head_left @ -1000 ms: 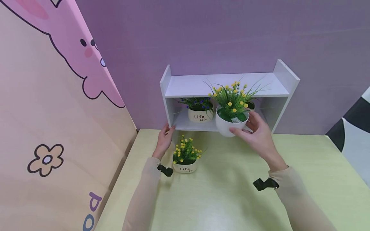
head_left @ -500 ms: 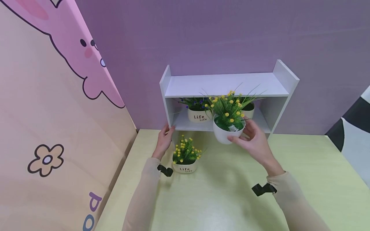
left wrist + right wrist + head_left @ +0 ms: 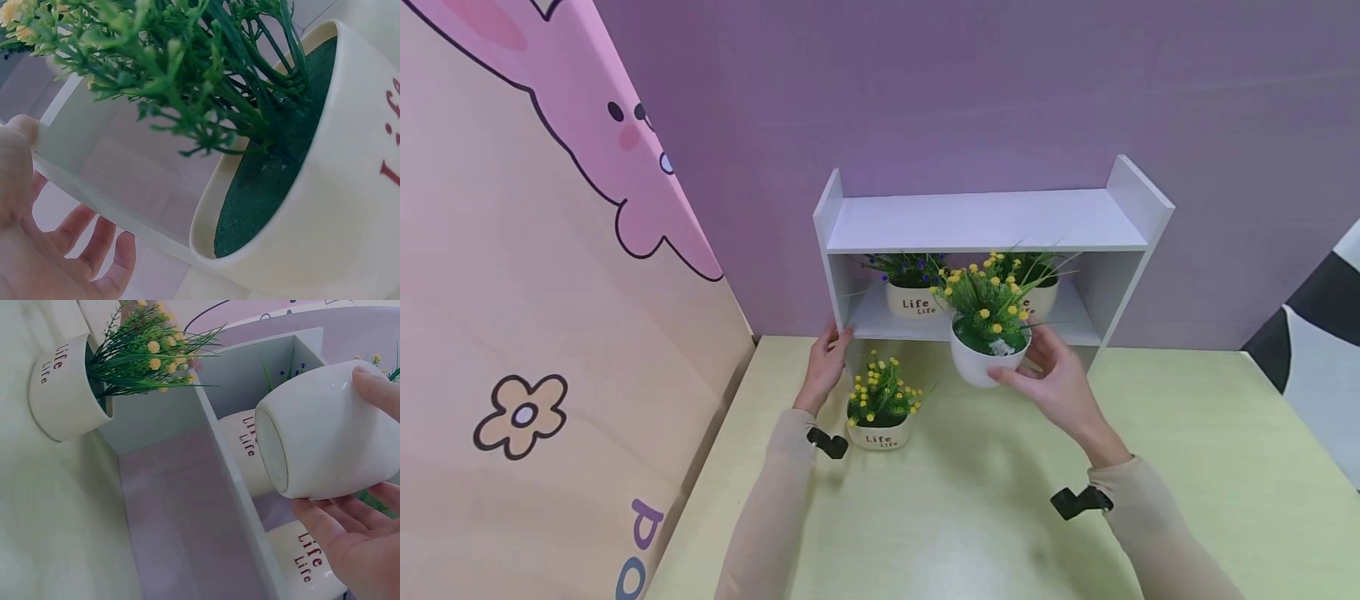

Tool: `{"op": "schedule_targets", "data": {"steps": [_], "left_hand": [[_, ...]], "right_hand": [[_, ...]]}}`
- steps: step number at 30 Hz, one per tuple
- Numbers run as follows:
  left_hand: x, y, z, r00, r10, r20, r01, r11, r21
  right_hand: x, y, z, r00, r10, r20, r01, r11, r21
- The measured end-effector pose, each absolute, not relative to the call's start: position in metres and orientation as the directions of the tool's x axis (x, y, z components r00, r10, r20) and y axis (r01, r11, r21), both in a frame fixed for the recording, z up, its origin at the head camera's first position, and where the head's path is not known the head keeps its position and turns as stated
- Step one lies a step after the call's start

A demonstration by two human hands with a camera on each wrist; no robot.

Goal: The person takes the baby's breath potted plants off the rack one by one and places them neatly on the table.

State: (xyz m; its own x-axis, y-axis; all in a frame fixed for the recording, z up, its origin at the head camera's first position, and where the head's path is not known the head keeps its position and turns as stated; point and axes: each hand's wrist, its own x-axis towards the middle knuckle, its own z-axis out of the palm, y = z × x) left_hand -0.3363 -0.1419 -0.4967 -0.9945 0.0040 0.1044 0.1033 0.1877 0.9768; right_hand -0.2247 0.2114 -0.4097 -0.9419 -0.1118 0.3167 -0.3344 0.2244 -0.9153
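Observation:
My right hand (image 3: 1060, 385) holds a round white flowerpot (image 3: 981, 362) in the air before the shelf unit, thumb on the near side and fingers beneath. Yellow blooms and long grass fill this pot; the right wrist view shows its bare white base (image 3: 272, 450) tilted towards the camera. At the left, my left hand (image 3: 826, 367) grips the lower edge of the white shelf unit's side panel (image 3: 833, 283), thumb and fingers on opposite sides. Just right of that hand, a cream "Life" pot (image 3: 880, 437) with yellow flowers stands on the table, large in the left wrist view.
Inside the shelf's middle level stand a cream pot with blue-purple flowers (image 3: 913, 302) and another cream pot (image 3: 1043, 300), partly hidden behind the held plant. The shelf's top board (image 3: 977, 218) has raised sides. A purple wall (image 3: 970, 92) rises behind the pale table (image 3: 940, 517).
My right hand has brought the white flowerpot down, slightly left and towards me, out from the shelf front, uncovering more of the right cream pot. My left hand stays on the side panel.

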Motion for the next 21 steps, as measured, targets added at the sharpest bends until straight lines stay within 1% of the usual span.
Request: {"op": "schedule_targets", "data": {"steps": [8, 21], "left_hand": [[-0.335, -0.142, -0.497, -0.995, 0.000, 0.096, 0.094, 0.204, 0.974], [-0.337, -0.141, -0.498, -0.995, 0.006, 0.096, 0.095, 0.188, 0.978]], "right_hand": [[-0.225, 0.213, -0.425, -0.948, -0.118, 0.294, -0.314, 0.216, -0.925], [-0.225, 0.211, -0.454, -0.956, -0.129, 0.262, -0.282, 0.169, -0.945]]}}
